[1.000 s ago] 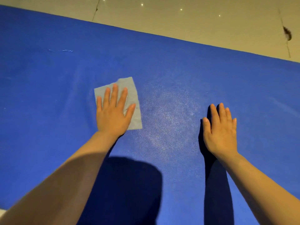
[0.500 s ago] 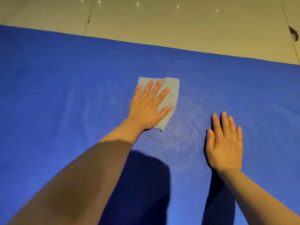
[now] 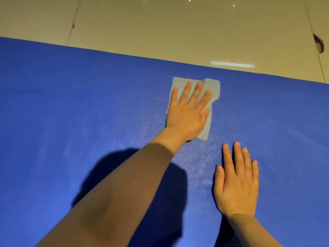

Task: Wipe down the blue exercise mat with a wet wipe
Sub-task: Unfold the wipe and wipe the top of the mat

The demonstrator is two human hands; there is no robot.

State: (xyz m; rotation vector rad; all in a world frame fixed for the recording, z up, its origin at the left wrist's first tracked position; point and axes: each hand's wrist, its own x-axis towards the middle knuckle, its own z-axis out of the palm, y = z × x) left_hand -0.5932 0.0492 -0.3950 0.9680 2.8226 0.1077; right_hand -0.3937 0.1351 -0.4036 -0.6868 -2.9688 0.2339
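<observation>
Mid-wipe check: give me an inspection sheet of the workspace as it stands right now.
Surface: blue mat lies flat on the floor; a faint sheen shows between the hands.
Job's things: wipe spread flat on the mat near its far edge, one corner rumpled.
Clutter: nothing seen on the mat.
Grips: left hand presses flat on the wipe, fingers straight; right hand rests flat on the bare mat, apart from the wipe.
Cables: nothing seen.
Surroundings: glossy beige tile floor beyond the mat, with a dark mark on a seam at far right.
</observation>
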